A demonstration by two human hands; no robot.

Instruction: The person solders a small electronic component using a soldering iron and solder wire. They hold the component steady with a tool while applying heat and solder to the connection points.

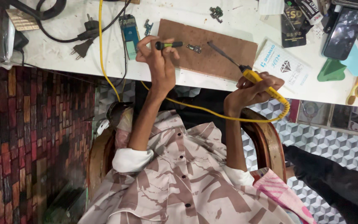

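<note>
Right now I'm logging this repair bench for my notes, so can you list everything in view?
Wooden board: one, brown, on the white table.
Small circuit part: one, dark, on the board.
Soldering iron: one, yellow handle, yellow cord, tip over the board.
Screwdriver: one, black and green, above the board's edge.
Power plug: one, black, table's left part.
Phone: one, dark, at the table's right.
Green wedge: one, beside the phone.
Chair: one, brown wood, under the person.
Left hand: holds the screwdriver.
Right hand: holds the soldering iron.
</note>
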